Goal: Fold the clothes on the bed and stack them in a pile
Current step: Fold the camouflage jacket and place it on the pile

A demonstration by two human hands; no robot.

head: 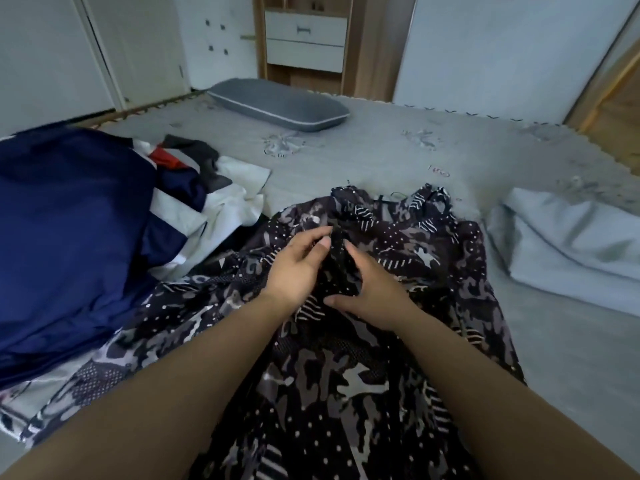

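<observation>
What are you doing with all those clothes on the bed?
A person is folding laundry on the bed. Both hands are on a dark patterned dress spread out in front of them: the left hand and the right hand pinch a bunched ridge of its fabric near the middle. It is not folded yet. To the left lies a heap of clothes with a big navy blue garment on it. A gray pillow sits at the far end.

Both hands — left (294, 268), right (372, 292) — meet, fingers curled, pinching.
</observation>
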